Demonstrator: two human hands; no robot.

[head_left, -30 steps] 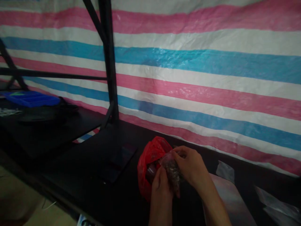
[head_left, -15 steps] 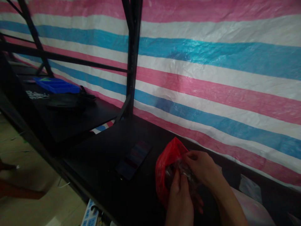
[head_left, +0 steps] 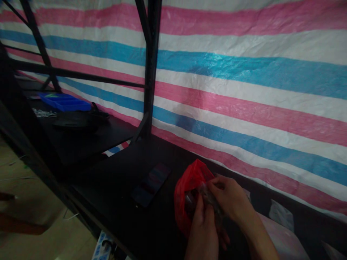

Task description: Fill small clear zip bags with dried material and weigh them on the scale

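A red plastic bag (head_left: 180, 204) stands on the black shelf with its mouth open toward me. At its mouth my left hand (head_left: 203, 220) and my right hand (head_left: 227, 195) are close together. Between them is a small clear plastic bag (head_left: 209, 196), its edge pinched by the fingers of both hands. Something dark and shiny shows inside the red bag, too dim to name. Left of the red bag a dark smartphone (head_left: 151, 185) lies flat, its screen reflecting the stripes.
Behind the black shelf (head_left: 114, 184) hangs a striped plastic sheet (head_left: 244, 86). A black metal post (head_left: 151, 72) rises from it. On the farther shelf sit a blue compartment tray (head_left: 65, 102) and a black bag-like item (head_left: 76, 121). A clear packet (head_left: 282, 215) lies at right.
The view has tilted up slightly, and everything sits a little lower and further left. Both hands keep hold of the clear plastic bag at the red bag's mouth, with small finger shifts.
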